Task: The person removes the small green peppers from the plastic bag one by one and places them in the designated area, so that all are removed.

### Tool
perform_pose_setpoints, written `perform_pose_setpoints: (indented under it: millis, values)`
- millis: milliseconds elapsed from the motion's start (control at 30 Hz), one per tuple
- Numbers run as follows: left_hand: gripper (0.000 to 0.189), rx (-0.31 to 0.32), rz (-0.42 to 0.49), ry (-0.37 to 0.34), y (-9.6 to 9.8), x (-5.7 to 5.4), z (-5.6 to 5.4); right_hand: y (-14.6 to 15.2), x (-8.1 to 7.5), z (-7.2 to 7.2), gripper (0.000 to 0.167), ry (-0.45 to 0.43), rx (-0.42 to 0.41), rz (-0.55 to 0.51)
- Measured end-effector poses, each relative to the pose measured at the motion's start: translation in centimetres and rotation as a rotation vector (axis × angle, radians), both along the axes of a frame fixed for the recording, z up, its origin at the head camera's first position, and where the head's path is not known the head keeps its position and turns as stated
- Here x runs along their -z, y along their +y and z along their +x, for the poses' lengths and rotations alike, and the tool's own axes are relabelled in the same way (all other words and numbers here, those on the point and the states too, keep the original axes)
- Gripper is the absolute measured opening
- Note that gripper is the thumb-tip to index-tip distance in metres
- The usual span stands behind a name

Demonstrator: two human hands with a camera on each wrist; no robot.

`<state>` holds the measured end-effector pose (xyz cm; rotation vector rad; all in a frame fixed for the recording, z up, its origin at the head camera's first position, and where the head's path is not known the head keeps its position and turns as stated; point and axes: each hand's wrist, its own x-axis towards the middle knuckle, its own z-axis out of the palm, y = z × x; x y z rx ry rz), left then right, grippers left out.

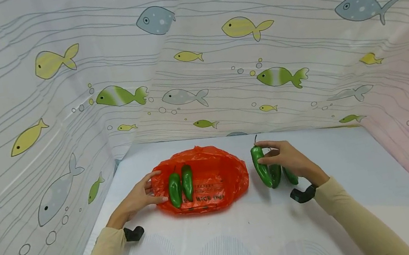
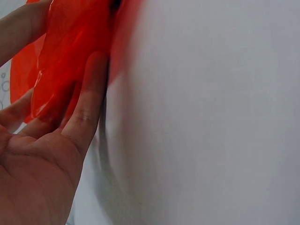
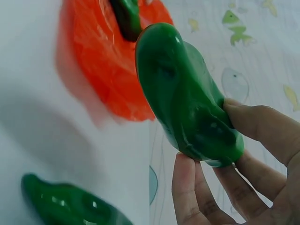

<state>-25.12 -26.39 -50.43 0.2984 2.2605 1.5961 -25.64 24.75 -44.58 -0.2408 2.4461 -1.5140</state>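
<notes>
A red plastic bag (image 1: 216, 173) lies with its mouth spread wide. Two green chili peppers (image 1: 175, 190) are side by side in its left part. My left hand (image 1: 141, 200) holds the bag's left edge, thumb and fingers spread along it; red film (image 2: 70, 61) covers some of the fingers in the left wrist view. To the right of the bag, my right hand (image 1: 284, 157) pinches a green chili pepper (image 3: 180, 93) between thumb and fingertips, stem end up. Beneath that hand are two more green peppers (image 1: 291, 176), partly hidden by it in the head view.
The white table (image 1: 223, 241) stretches in front of the bag toward me. Fish-printed sheets (image 1: 218, 66) stand as walls at the back and both sides. Black straps with small cameras (image 1: 303, 194) sit on both wrists.
</notes>
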Motion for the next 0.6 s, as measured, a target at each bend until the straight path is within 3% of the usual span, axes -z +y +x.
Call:
perform_pose_setpoints:
  millis: [600]
  values:
    - [0.102, 0.006, -0.013, 0.005, -0.2, 0.1, 0.0, 5.6, 0.4, 1.1, 0.07, 0.04, 0.065, -0.029]
